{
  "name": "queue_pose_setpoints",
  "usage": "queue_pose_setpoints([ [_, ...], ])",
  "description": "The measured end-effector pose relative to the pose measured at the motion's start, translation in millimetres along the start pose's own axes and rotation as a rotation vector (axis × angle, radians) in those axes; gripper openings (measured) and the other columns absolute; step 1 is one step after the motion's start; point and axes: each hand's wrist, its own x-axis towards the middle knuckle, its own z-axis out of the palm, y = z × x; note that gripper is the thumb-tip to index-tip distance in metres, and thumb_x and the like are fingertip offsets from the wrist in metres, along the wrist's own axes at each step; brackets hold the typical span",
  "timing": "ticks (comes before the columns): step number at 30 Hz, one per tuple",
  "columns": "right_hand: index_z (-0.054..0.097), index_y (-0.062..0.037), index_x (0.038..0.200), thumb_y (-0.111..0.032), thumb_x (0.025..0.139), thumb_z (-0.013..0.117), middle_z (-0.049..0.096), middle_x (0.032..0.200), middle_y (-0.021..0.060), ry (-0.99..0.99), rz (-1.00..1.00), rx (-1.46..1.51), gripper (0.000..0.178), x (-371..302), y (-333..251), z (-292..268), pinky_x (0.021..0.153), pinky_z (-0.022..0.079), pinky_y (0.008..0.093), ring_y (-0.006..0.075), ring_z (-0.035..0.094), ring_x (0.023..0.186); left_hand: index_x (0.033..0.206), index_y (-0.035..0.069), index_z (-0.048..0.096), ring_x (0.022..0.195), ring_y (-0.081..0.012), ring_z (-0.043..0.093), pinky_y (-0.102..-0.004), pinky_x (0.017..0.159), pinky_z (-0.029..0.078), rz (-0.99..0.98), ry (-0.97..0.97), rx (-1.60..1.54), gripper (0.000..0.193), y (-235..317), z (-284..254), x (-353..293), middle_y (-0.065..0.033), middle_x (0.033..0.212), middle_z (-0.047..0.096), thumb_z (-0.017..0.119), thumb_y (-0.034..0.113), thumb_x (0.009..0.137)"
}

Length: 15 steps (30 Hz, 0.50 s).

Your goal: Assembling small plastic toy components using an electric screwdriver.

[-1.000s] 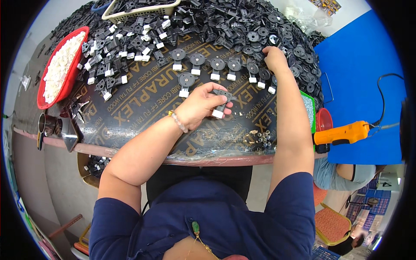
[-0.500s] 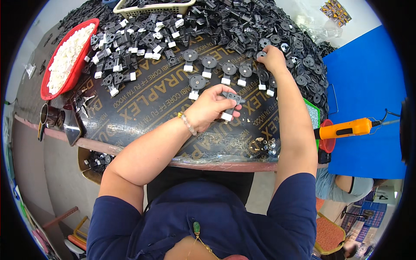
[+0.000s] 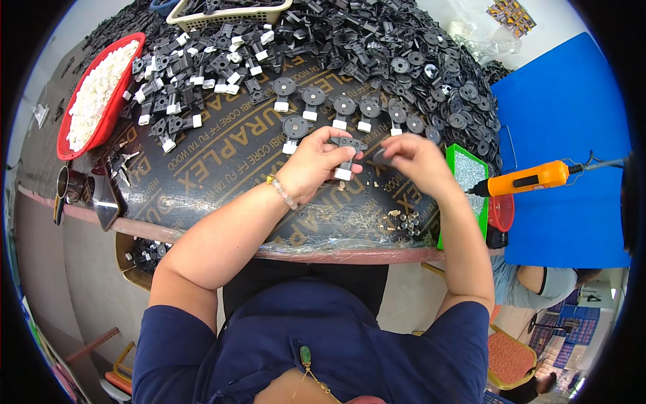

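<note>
Between the thumb and fingers of my left hand (image 3: 311, 165) is a black plastic bracket (image 3: 348, 144) with a white end piece (image 3: 342, 174) pointing toward me. Just right of it, my right hand (image 3: 422, 163) pinches a black round disc (image 3: 381, 157); the hand is slightly blurred. The disc and the bracket are apart. Beyond both hands, several brackets with discs on them, such as one disc-topped bracket (image 3: 344, 105), lie in a loose row with white ends toward me. Another disc-topped bracket (image 3: 295, 126) lies nearer, beside my left hand.
Heaped black discs (image 3: 459, 121) fill the far right. At far left stands a red basket (image 3: 126, 108) of white pieces. A yellow electric screwdriver (image 3: 531, 178) reaches over a green tray (image 3: 444, 225) of small metal parts. Loose metal bits (image 3: 409, 222) lie near the table edge.
My right hand has come back from the disc pile toward my left hand, bringing a disc. My left hand still holds the bracket. The view has shifted slightly.
</note>
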Motion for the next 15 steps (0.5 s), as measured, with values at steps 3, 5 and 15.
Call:
queue_pose_setpoints([
  [3, 0.067, 0.0008, 0.089, 0.015, 0.081, 0.059, 0.063, 0.133, 0.0109, -0.065, -0.074, -0.263, 0.018, -22, -10, 10, 0.096, 0.052, 0.0337, 0.0262, 0.067, 0.109, 0.130, 0.004, 0.047, 0.098, -0.0244, 0.072, -0.0353, 0.081, 0.060, -0.004, 0.001, 0.009, 0.036, -1, -3, -2, -0.0184, 0.117, 0.067, 0.063, 0.012, 0.099],
  [5, 0.067, 0.0010, 0.095, 0.017, 0.084, 0.053, 0.062, 0.134, 0.0142, -0.061, -0.102, -0.215, 0.024, -33, -3, 14, 0.095, 0.053, 0.0364, 0.0297, 0.067, 0.110, 0.132, 0.003, 0.047, 0.099, -0.0243, 0.071, -0.0351, 0.080, 0.060, -0.013, -0.014, 0.025, 0.037, 0, -2, -1, -0.0184, 0.117, 0.067, 0.063, 0.012, 0.100],
  [15, 0.065, 0.0012, 0.114, -0.034, 0.080, 0.082, 0.064, 0.110, 0.0187, 0.243, 0.180, -0.721, 0.052, -51, -19, 55, 0.086, 0.052, 0.0426, 0.0360, 0.065, 0.099, 0.129, 0.003, 0.050, 0.098, -0.0241, 0.071, -0.0342, 0.079, 0.060, -0.020, -0.017, 0.049, 0.032, 0, -1, 0, -0.0185, 0.116, 0.067, 0.061, 0.011, 0.100],
])
